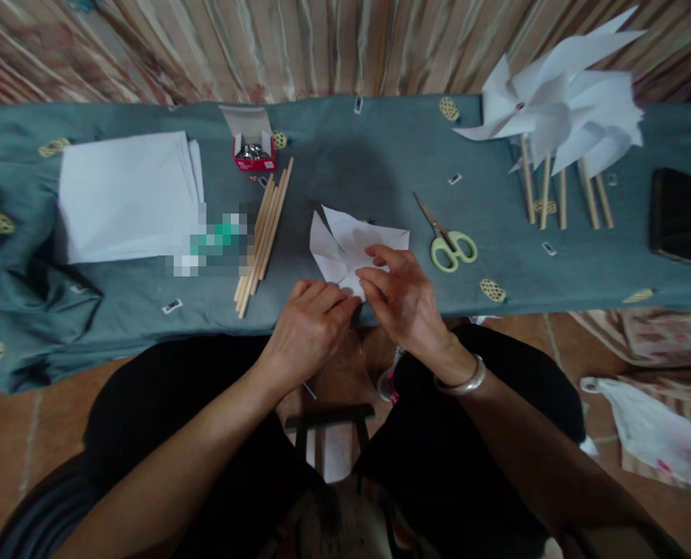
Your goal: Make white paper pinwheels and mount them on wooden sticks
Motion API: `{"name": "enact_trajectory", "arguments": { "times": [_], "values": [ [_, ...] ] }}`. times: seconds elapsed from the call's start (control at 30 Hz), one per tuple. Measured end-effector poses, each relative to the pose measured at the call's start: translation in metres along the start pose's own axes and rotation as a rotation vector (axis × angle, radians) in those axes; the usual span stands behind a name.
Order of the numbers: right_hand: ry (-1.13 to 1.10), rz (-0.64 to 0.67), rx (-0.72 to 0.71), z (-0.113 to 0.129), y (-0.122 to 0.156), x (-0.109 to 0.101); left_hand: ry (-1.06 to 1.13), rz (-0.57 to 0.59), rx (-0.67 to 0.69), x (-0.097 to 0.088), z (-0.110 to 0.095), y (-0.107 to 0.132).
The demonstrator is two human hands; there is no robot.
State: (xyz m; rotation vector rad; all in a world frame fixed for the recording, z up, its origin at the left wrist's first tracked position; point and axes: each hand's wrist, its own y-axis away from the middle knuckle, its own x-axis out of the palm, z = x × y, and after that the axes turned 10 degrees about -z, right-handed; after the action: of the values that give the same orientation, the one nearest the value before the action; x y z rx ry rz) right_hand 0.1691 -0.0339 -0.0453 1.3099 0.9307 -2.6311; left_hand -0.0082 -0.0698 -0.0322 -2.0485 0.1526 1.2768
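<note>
A cut white sheet of paper (pixel 354 241) lies at the table's near edge, slit inward from its corners with the flaps partly lifted. My left hand (pixel 314 322) is closed on its near corner, fingertips pressed together. From the right, my right hand (pixel 407 299) reaches over the paper with bent fingers; its thumb and index finger come together on the sheet near its middle. Green-handled scissors (pixel 453 250) rest just right of the paper, blades pointing away. Several thin wooden sticks (pixel 269 233) lie bundled to the left.
Finished paper pinwheels (pixel 546 105) on sticks lie at the back right, beside a dark phone (pixel 677 216). Behind the sticks stands an opened red box (pixel 255 155) of small metal pieces. A stack of white paper (pixel 127 194) lies left, by a blurred-out green item (pixel 214 239).
</note>
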Motion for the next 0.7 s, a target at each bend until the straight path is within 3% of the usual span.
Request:
{"name": "enact_trajectory", "arguments": {
  "times": [0.4,0.7],
  "values": [
    [0.260,0.169,-0.075,0.015,0.005,0.001,0.016,0.038,-0.006,0.000,0.000,0.001],
    [0.245,0.140,-0.115,0.007,0.011,0.002,0.051,0.050,-0.038,0.001,0.001,0.001]
  ]
}}
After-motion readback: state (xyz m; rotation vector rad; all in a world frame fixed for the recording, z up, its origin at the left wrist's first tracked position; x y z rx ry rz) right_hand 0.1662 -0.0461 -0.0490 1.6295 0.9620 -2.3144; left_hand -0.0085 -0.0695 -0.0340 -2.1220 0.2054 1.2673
